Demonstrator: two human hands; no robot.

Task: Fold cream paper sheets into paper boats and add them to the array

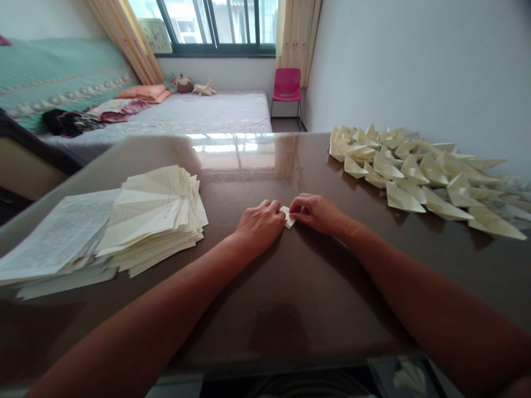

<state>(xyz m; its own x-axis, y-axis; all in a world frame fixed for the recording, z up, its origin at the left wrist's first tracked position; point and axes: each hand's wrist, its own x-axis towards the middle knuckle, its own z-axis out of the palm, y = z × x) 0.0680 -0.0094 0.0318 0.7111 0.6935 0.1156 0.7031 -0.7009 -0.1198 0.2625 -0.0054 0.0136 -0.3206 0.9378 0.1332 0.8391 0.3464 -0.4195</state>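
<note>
A small folded piece of cream paper (pixel 287 218) lies on the brown glossy table (pixel 232 309), between my two hands. My left hand (pixel 262 220) presses on its left edge with the fingers curled down. On the other side, my right hand (pixel 317 213) pinches the paper's right edge between thumb and fingertips. Parts of the paper are hidden under the fingers. To the right stand many folded paper boats (pixel 404 196), crowded together in rows. On the left rests a thick stack of cream paper sheets (pixel 153 210) with crease lines.
Printed grey-white sheets (pixel 62 232) lie beside the cream stack. Past the table's far edge is a bed (pixel 224 113) with folded bedding and toys. A pink chair (pixel 287 85) stands by the curtain, and a white wall (pixel 406 61) borders the right side.
</note>
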